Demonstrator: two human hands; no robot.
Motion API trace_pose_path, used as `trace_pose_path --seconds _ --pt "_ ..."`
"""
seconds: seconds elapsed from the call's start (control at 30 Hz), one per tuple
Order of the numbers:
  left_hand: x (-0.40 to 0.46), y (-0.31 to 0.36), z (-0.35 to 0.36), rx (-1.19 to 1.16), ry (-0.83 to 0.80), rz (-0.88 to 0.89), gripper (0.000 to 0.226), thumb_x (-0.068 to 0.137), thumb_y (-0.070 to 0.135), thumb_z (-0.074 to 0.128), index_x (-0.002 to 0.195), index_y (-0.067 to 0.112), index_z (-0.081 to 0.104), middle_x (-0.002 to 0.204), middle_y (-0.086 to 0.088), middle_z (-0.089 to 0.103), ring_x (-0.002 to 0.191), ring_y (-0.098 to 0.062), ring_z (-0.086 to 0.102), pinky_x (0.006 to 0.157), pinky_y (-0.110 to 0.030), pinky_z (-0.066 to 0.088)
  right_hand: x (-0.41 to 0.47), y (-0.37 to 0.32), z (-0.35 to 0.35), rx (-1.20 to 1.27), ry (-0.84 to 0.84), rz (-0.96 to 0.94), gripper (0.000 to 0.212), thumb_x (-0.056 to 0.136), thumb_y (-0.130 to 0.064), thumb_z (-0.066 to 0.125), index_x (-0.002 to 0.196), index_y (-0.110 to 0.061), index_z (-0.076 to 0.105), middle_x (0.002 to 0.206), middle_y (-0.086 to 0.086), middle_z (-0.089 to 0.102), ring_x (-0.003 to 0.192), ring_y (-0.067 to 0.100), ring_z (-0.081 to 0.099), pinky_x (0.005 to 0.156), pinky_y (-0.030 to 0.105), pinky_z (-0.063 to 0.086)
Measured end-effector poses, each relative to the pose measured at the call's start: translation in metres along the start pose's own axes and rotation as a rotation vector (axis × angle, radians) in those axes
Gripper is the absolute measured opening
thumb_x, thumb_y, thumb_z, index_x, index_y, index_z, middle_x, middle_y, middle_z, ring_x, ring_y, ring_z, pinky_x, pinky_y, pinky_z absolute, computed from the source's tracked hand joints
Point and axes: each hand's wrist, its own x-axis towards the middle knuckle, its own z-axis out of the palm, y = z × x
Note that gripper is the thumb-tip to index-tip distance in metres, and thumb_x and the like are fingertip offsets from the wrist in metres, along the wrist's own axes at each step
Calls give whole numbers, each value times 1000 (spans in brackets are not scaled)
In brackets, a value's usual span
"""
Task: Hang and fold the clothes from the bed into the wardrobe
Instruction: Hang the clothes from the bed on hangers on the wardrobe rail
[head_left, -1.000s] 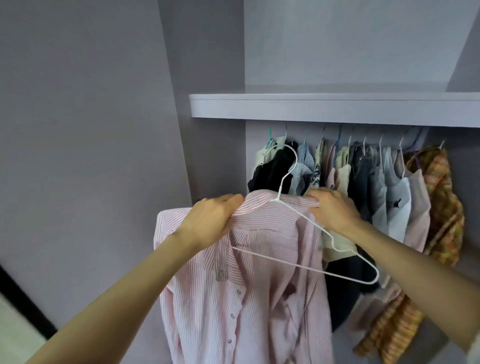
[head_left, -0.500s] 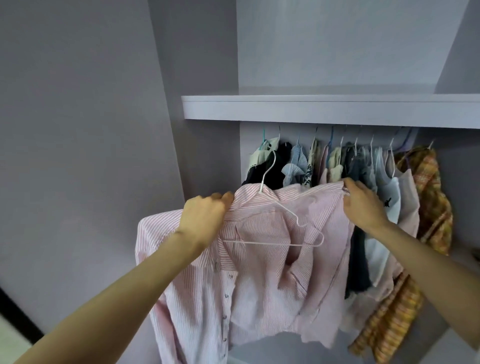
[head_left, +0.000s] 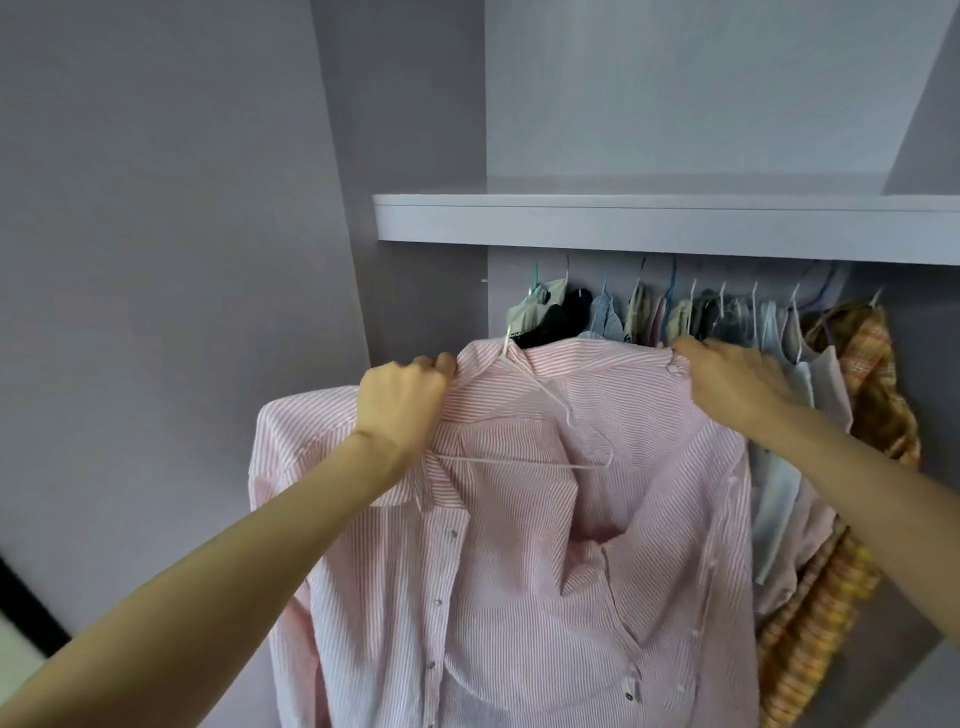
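A pink-and-white striped shirt (head_left: 545, 545) hangs open in front of the wardrobe, draped on a thin white wire hanger (head_left: 524, 461) whose hook rises at the collar. My left hand (head_left: 402, 402) grips the shirt's left shoulder beside the collar. My right hand (head_left: 727, 384) grips the right shoulder and holds it out wide. The shirt's front faces me with its buttons undone. The hanger's right end lies inside the fabric, short of the right shoulder.
Several garments (head_left: 691, 322) hang on a rail under a white shelf (head_left: 649, 223); a yellow plaid shirt (head_left: 862, 457) is at the far right. A grey wardrobe side panel (head_left: 156, 260) stands to the left. The rail itself is hidden by the shelf.
My right hand has pulled the shirt's right shoulder outward and upward, spreading the shirt wide. The hanger now sits deeper inside the shirt. My left hand has kept its grip by the collar.
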Motion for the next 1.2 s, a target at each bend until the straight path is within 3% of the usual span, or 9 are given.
trace_pose_path --seconds 0.1,0.17,0.27,0.5,0.6,0.77,0.93,1.03,1.2 --pt "4 -8 9 -130 -21 -142 37 87 2 44 122 14 49 108 -9 65 97 -37 63 68 -35 42 -13 -25 -1 289 -59 50 20 92 -8 41 97 -16 58 95 18 65 81 33 61 61 30 41" --pt "3 -13 16 -301 -30 -248 40 84 -2 43 121 13 49 105 -16 65 94 -43 60 71 -40 44 -30 -40 -4 385 -434 -135 29 95 -17 44 67 -20 48 78 15 63 70 26 58 54 22 39" --pt "-2 -11 18 -477 6 -261 43 80 -6 42 119 10 51 102 -22 65 92 -46 57 74 -42 43 -47 -52 -13 499 -987 -275 26 95 -32 51 72 -23 58 73 0 63 60 9 59 55 19 45" --pt "-9 -7 15 -760 53 -114 37 75 -7 43 105 7 59 93 -18 67 88 -44 57 77 -42 47 -17 -72 -27 735 96 -178 15 90 -30 56 93 -17 63 82 -11 54 76 8 52 71 26 41" --pt "-12 -5 9 -825 63 -45 37 75 -5 41 103 7 62 93 -13 69 88 -40 59 75 -37 46 -11 -96 -33 905 35 -318 36 90 -26 58 125 -15 54 106 -6 52 97 6 51 86 16 38" --pt "-18 -14 8 -893 1 4 29 84 -3 44 104 6 63 93 -6 67 90 -32 61 71 -25 39 -1 -132 -50 1324 65 -199 16 95 -9 50 89 -13 63 84 6 61 75 7 52 66 10 37" --pt "-26 -26 19 -797 -93 -23 46 95 15 50 140 16 43 124 -9 48 116 -28 47 101 -35 38 -4 -143 -49 1248 130 -205 21 93 -1 46 78 -9 60 63 -5 51 52 -3 44 54 10 32" --pt "-33 -30 13 -550 14 -173 40 93 26 52 133 30 52 118 -5 44 110 -27 46 90 -42 45 -6 -144 -46 1188 130 -209 23 93 0 43 78 -8 57 65 -10 48 55 -6 46 56 10 34" --pt "-31 -26 -5 -725 121 -257 35 86 7 50 113 22 67 97 -6 62 93 -37 58 79 -41 49 -13 -154 -43 1072 1 -289 25 93 -2 43 75 -12 56 67 -10 51 65 2 48 63 15 35"
